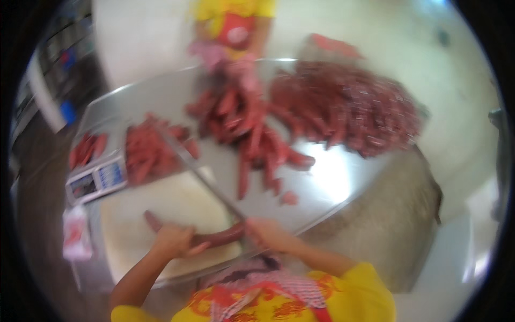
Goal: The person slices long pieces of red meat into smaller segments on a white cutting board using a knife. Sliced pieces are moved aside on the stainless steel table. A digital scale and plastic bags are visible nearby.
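Observation:
On the cream cutting board (134,257), my left hand (176,240) is closed on a long reddish-brown sausage (217,236) lying crosswise. At its right end, my right hand (262,233) grips a long knife (190,163), whose blade slants up and left over the board toward a pile of cut red sausage pieces (147,155). A white scale (96,182) with red pieces on its pan stands left of the board, beside a pink-and-white packet (76,236). The picture is blurred.
A steel table (354,174) carries a loose sausage heap (230,110) in the middle and a larger glossy heap (348,107) at back right. A person (233,16) in yellow and red stands across the table, hands near the middle heap. A blue object (67,112) is at far left.

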A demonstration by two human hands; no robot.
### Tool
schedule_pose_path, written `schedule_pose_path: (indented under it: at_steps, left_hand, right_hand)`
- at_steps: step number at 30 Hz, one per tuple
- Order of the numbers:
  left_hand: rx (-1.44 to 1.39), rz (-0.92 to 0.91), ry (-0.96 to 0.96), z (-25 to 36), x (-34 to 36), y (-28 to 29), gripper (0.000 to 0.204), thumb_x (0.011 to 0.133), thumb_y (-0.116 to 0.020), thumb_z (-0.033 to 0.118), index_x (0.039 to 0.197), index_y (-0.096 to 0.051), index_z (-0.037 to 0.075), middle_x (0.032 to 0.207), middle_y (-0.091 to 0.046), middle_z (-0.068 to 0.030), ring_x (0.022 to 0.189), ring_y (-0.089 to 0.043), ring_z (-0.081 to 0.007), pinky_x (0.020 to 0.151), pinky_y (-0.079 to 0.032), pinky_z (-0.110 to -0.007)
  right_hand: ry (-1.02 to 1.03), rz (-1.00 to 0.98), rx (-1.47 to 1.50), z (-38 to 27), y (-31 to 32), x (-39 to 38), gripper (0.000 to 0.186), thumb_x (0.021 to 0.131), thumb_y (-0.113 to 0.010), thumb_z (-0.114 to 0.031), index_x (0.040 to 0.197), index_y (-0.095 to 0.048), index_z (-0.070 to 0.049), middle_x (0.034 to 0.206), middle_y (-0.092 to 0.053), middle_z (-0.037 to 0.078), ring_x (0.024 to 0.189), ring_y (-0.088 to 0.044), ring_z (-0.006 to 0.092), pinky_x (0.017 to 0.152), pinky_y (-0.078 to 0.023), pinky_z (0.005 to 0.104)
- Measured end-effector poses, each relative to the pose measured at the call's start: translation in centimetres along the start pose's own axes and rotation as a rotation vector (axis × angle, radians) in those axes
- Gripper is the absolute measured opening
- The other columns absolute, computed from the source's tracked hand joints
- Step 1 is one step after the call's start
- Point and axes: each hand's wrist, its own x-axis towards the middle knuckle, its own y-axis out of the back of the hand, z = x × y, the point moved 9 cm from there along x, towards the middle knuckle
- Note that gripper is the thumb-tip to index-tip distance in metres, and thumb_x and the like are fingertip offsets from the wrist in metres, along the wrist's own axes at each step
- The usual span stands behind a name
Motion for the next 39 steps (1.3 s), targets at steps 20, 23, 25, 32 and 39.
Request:
schedule_pose_path:
  at_steps: [20, 23, 25, 32, 39]
  left_hand:
    - [-0.155, 0.476, 0.139, 0.7, -7.0, 0.6, 0.046, 0.068, -0.067, 0.009, 0.112, -0.054, 0.006, 0.108, -0.056, -0.0139, 0.099, -0.055, -0.0327, 0.089, -0.038, -0.044]
    - [-0.178, 0.703, 0.097, 2.7, -6.5, 0.1, 0.038, 0.064, -0.073, 0.008, 0.1, -0.059, 0.009, 0.103, -0.058, -0.0103, 0.094, -0.055, -0.0283, 0.085, -0.038, -0.041]
    - [-0.164, 0.761, 0.101, 3.2, -6.2, 0.0, 0.034, 0.063, -0.076, 0.009, 0.094, -0.061, 0.009, 0.1, -0.059, -0.009, 0.092, -0.055, -0.0269, 0.083, -0.038, -0.04]
    - [-0.127, 0.79, 0.138, 2.9, -5.7, 0.5, 0.031, 0.062, -0.079, 0.013, 0.089, -0.063, 0.01, 0.093, -0.06, -0.0073, 0.085, -0.055, -0.0245, 0.08, -0.037, -0.037]
    - [-0.149, 0.432, 0.288, 1.8, -3.8, 0.9, 0.042, 0.067, -0.08, 0.024, 0.103, -0.065, 0.007, 0.096, -0.062, -0.009, 0.087, -0.056, -0.029, 0.085, -0.039, -0.042]
  right_hand:
    - [-0.149, -0.179, -0.337, 3.8, 0.2, -2.8, 0.062, 0.1, -0.035, -0.055, 0.094, -0.062, 0.0, 0.07, -0.063, 0.022, 0.069, -0.063, 0.0417, 0.067, -0.049, 0.0471]
    - [-0.171, -0.262, -0.562, 2.8, 1.3, -3.2, 0.059, 0.099, -0.037, -0.055, 0.095, -0.063, -0.002, 0.078, -0.064, 0.026, 0.078, -0.06, 0.0487, 0.073, -0.048, 0.0515]
    - [-0.169, -0.299, -0.664, 1.5, 2.6, -3.6, 0.058, 0.099, -0.039, -0.055, 0.093, -0.062, -0.002, 0.076, -0.064, 0.025, 0.076, -0.061, 0.0467, 0.071, -0.048, 0.0515]
    - [-0.064, -0.278, -0.889, -3.0, 6.4, -5.2, 0.049, 0.096, -0.05, -0.049, 0.084, -0.061, -0.002, 0.069, -0.062, 0.021, 0.068, -0.062, 0.0429, 0.063, -0.048, 0.0498]
    - [-0.073, -0.183, -0.719, -1.3, 5.1, -5.1, 0.049, 0.096, -0.051, -0.048, 0.087, -0.061, 0.0, 0.071, -0.063, 0.023, 0.07, -0.062, 0.0446, 0.063, -0.049, 0.0493]
